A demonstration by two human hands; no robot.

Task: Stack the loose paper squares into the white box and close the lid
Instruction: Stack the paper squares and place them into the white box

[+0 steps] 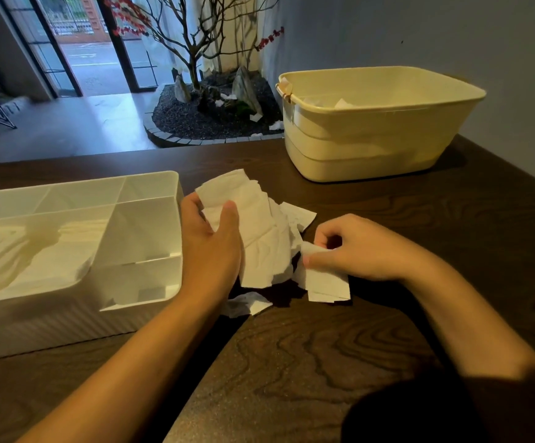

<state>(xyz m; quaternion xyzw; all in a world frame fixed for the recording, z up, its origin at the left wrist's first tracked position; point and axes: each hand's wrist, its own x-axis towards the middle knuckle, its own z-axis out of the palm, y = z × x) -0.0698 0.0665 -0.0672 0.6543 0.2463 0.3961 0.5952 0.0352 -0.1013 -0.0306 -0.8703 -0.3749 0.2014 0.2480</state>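
Note:
A loose bundle of white paper squares (261, 231) lies in the middle of the dark wooden table. My left hand (210, 244) grips the bundle from its left side, thumb on top. My right hand (355, 247) pinches a few squares (325, 282) at the bundle's right edge. One crumpled square (247, 303) lies on the table below the bundle. The white box (151, 187) stands open at the left, with inner dividers and white paper in its large compartment. I see no lid apart from the box.
A cream plastic tub (371, 148) stands at the back right of the table (323, 346), with some white scraps inside. Beyond the table's far edge is an indoor bed of gravel with a bare tree and rocks (208, 100).

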